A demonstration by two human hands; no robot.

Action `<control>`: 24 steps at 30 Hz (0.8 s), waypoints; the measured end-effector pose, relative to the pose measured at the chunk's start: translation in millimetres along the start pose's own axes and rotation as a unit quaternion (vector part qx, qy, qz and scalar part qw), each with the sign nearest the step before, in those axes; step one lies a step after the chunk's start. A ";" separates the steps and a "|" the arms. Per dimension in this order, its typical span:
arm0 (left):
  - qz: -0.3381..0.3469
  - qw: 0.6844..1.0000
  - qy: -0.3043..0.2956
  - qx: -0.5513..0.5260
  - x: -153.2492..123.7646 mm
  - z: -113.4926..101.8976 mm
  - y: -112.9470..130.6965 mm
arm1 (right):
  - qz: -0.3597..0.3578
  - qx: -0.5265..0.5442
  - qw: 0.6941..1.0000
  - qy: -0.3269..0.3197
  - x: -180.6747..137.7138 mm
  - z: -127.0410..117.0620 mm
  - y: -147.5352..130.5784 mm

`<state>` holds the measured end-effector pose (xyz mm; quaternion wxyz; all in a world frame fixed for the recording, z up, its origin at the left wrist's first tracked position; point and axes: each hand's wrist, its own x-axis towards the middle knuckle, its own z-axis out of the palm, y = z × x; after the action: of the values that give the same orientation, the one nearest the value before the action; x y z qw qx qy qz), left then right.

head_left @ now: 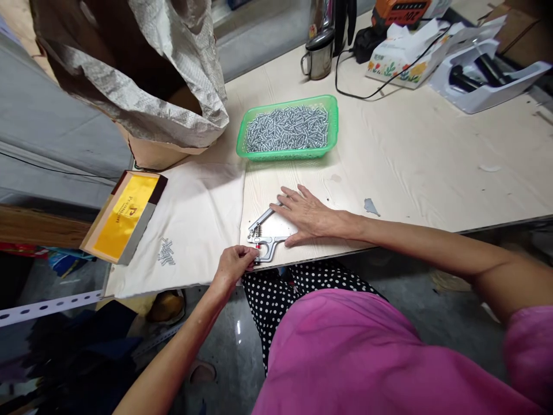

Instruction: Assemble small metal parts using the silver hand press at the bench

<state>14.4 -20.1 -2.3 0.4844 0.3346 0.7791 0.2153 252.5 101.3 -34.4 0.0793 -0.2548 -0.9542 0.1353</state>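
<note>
Lying at the near edge of the table, just right of the cloth, the press sits between the two hands. It is silver-grey metal, with a straight lever slanting up to the right, a small coil spring under the lever's left end, a looped lower body and a bit of red at the working end.

The left hand has thumb and fingers drawn narrow at that end; whether a small piece is between them I cannot tell. The right hand is spread wide, fingers apart, over the right ends of the press, and hides them.

Far of the press stands a green tray full of small silvery pieces. A little pile of similar pieces lies on the cloth, with a yellow-topped box to its left. A big sack rises at the far left, overhanging the cloth's far side. At the far right are a metal cup, a tissue pack and a white holder. A grey scrap lies near the right forearm.
</note>
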 end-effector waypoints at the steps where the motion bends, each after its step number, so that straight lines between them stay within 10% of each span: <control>1: 0.001 1.000 0.004 0.005 0.3 0.1 -0.9 | -0.001 -0.001 1.000 -0.014 2.7 -1.3 0.9; 11: 0.069 0.990 0.027 0.119 -1.5 0.1 -11.1 | 0.002 -0.006 1.000 -0.024 -1.5 -8.5 -13.2; 16: 0.353 0.879 0.135 0.291 -6.5 14.6 -12.2 | -0.038 0.013 0.999 0.019 -10.2 1.3 -14.3; 24: 0.466 0.766 -0.031 0.442 28.2 32.8 27.7 | 0.012 0.034 0.999 0.026 -25.6 -3.6 -15.1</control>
<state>43.9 19.8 -15.6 0.1473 0.8402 0.5206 0.0362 268.2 76.5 -28.6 0.1115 -0.2664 -0.9435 0.1622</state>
